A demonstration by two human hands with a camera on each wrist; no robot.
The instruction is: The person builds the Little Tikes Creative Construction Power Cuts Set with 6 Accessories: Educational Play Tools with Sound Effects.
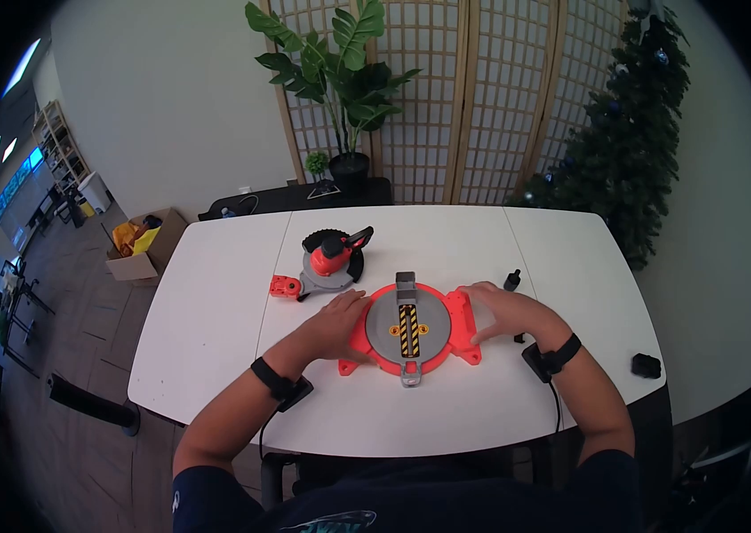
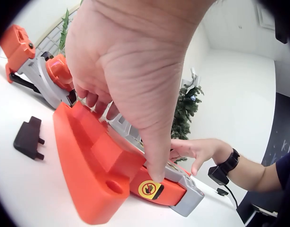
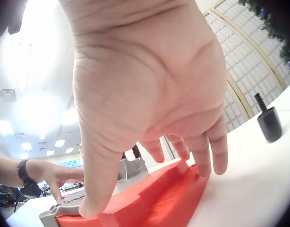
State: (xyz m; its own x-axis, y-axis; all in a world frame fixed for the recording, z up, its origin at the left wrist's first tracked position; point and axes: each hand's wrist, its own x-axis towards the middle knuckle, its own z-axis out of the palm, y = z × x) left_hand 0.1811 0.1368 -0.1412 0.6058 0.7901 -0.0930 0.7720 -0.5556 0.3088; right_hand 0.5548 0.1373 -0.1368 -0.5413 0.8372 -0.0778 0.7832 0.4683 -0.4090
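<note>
A toy mitre saw base [image 1: 384, 324], orange-red with a round grey turntable and a black-and-yellow striped strip, lies flat on the white table. My left hand [image 1: 337, 324] grips its left side; in the left wrist view the thumb is by the yellow warning sticker [image 2: 150, 189] and the fingers reach to the far side. My right hand [image 1: 509, 313] holds the right side, thumb at the near edge and fingertips at the far edge, as the right wrist view shows. Behind the left hand stands the toy saw head [image 1: 329, 258], with its red motor housing and black guard.
A black threaded knob [image 3: 269, 124] stands right of the base. A small black pronged piece [image 2: 29, 138] lies left of it. Near the table's right edge sits a black object [image 1: 646, 365]. A potted plant [image 1: 349, 169] and a cardboard box [image 1: 149, 258] are beyond the table [image 1: 198, 346].
</note>
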